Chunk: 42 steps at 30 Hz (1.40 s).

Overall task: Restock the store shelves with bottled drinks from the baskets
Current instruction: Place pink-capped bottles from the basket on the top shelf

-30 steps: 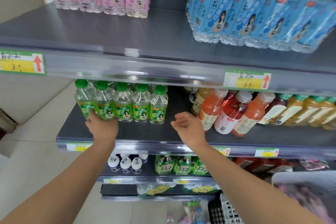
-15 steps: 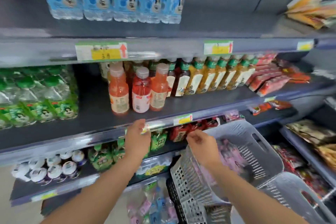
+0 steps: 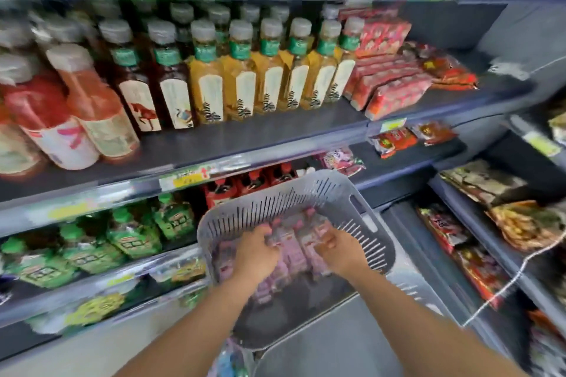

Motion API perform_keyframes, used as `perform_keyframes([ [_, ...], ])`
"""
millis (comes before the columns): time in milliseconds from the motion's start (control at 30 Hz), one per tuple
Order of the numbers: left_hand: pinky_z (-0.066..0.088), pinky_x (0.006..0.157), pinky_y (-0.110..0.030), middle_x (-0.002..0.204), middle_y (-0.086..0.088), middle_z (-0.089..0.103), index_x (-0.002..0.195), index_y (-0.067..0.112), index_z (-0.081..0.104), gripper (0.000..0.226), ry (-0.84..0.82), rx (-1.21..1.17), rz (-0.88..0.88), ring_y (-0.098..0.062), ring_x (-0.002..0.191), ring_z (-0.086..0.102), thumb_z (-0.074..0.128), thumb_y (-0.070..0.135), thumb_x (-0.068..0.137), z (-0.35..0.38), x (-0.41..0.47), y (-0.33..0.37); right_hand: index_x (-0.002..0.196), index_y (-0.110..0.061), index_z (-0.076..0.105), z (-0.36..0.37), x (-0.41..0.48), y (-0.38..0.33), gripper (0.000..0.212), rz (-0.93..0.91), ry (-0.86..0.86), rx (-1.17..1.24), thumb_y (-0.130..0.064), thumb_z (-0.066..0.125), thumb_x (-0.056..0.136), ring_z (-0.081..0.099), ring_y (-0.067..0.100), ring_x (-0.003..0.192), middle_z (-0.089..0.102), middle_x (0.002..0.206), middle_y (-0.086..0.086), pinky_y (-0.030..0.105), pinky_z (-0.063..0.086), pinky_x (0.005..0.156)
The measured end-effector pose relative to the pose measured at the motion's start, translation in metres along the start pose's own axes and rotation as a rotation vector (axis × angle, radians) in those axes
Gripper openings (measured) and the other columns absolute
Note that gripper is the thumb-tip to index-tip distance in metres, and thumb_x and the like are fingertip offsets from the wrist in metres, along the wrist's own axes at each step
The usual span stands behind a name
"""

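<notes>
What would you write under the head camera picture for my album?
Left hand and right hand among pink bottles in a grey basket, beside shelves full of drinks.

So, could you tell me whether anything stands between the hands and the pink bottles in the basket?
Nothing visible does. The left hand and the right hand are both inside the grey basket, down on the pink bottles; the blur hides whether either grips one.

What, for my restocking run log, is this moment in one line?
stage: pick from grey basket | left hand: on pink bottles | right hand: on pink bottles | grip: unclear, blurred
</notes>
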<state>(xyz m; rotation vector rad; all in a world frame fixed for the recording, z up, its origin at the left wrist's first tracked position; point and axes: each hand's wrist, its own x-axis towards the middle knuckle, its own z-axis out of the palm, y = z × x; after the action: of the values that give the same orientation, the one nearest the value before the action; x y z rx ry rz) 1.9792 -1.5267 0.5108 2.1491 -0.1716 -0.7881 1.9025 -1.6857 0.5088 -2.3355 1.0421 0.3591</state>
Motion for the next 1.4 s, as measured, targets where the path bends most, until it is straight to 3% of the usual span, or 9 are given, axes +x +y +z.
perform_keyframes([
  [100, 0.05, 0.09, -0.034, 0.133, -0.011, 0.054, 0.135, 0.014, 0.048, 0.053, -0.092, 0.134, -0.085, -0.025, 0.112, 0.058, 0.064, 0.017, 0.085, 0.034, 0.022, -0.006, 0.116, -0.014, 0.063, 0.009, 0.027, 0.02, 0.032, 0.053, -0.084, -0.046, -0.03, 0.06, 0.089, 0.062, 0.027, 0.111, 0.066, 0.118, 0.01, 0.029, 0.046, 0.091],
  [233, 0.041, 0.044, -0.012, 0.153, -0.016, 0.024, 0.153, 0.022, 0.007, 0.087, -0.096, 0.185, -0.202, -0.021, 0.108, 0.058, 0.063, 0.011, 0.087, 0.065, 0.049, -0.021, 0.115, -0.007, 0.062, 0.032, 0.059, 0.037, 0.032, 0.127, -0.208, -0.095, -0.025, 0.063, 0.089, 0.062, 0.024, 0.101, 0.063, 0.109, 0.01, 0.026, 0.05, 0.088],
  [400, 0.034, 0.107, -0.04, 0.155, -0.017, 0.018, 0.152, 0.015, 0.007, 0.101, -0.012, 0.176, -0.319, -0.035, 0.141, 0.024, 0.075, 0.023, 0.079, 0.086, 0.069, -0.038, 0.119, -0.004, 0.058, 0.047, 0.083, 0.035, 0.035, 0.149, -0.362, -0.189, -0.025, 0.061, 0.091, 0.061, 0.018, 0.098, 0.063, 0.117, 0.008, 0.015, 0.037, 0.059],
  [567, 0.035, 0.106, -0.042, 0.148, -0.019, 0.022, 0.152, 0.013, 0.007, 0.115, 0.061, 0.178, -0.342, -0.036, 0.135, 0.029, 0.083, 0.037, 0.069, 0.096, 0.075, -0.043, 0.087, -0.016, 0.055, 0.059, 0.099, 0.034, 0.015, 0.201, -0.36, -0.234, -0.027, 0.066, 0.087, 0.051, 0.003, 0.057, 0.064, 0.088, -0.002, 0.016, 0.026, 0.041],
  [667, 0.037, 0.106, -0.043, 0.146, -0.018, 0.026, 0.149, 0.012, 0.016, 0.112, 0.066, 0.187, -0.363, -0.036, 0.134, 0.031, 0.085, 0.037, 0.064, 0.094, 0.08, -0.048, 0.081, -0.018, 0.052, 0.06, 0.104, 0.033, 0.021, 0.199, -0.314, -0.21, -0.032, 0.066, 0.087, 0.053, 0.009, 0.064, 0.061, 0.087, -0.001, 0.018, 0.032, 0.046],
  [900, 0.047, 0.098, -0.039, 0.136, -0.018, 0.041, 0.146, 0.015, 0.017, 0.114, 0.049, -0.025, -0.443, -0.038, 0.121, 0.049, 0.089, 0.015, 0.058, 0.085, 0.089, -0.05, 0.122, -0.009, 0.052, 0.074, 0.108, 0.036, 0.048, 0.313, -0.375, 0.197, -0.011, 0.074, 0.079, 0.064, 0.016, 0.079, 0.063, 0.092, 0.007, 0.027, 0.056, 0.066],
  [1000, 0.058, 0.081, -0.047, 0.11, -0.009, 0.061, 0.132, 0.024, 0.035, 0.106, 0.039, -0.09, -0.437, -0.031, 0.095, 0.065, 0.092, 0.021, 0.043, 0.091, 0.106, -0.077, 0.104, -0.007, 0.056, 0.076, 0.11, 0.036, 0.033, 0.328, -0.432, 0.277, -0.01, 0.075, 0.077, 0.067, 0.023, 0.09, 0.065, 0.096, 0.009, 0.031, 0.057, 0.07],
  [1167, 0.055, 0.085, -0.048, 0.114, -0.008, 0.063, 0.134, 0.02, 0.041, 0.096, 0.035, -0.241, -0.427, -0.03, 0.103, 0.063, 0.089, 0.005, 0.052, 0.075, 0.092, -0.064, 0.1, -0.002, 0.054, 0.074, 0.104, 0.033, 0.027, 0.387, -0.511, 0.428, -0.006, 0.072, 0.08, 0.07, 0.027, 0.086, 0.069, 0.098, 0.015, 0.04, 0.059, 0.079],
  [1400, 0.043, 0.038, -0.023, 0.124, -0.016, 0.056, 0.147, 0.028, 0.024, 0.103, -0.057, -0.438, -0.452, -0.015, 0.055, 0.055, 0.078, -0.007, 0.067, 0.059, 0.067, -0.051, 0.101, 0.003, 0.056, 0.07, 0.098, 0.03, 0.035, 0.427, -0.513, 0.638, -0.008, 0.077, 0.076, 0.071, 0.035, 0.086, 0.071, 0.095, 0.021, 0.051, 0.057, 0.081],
])
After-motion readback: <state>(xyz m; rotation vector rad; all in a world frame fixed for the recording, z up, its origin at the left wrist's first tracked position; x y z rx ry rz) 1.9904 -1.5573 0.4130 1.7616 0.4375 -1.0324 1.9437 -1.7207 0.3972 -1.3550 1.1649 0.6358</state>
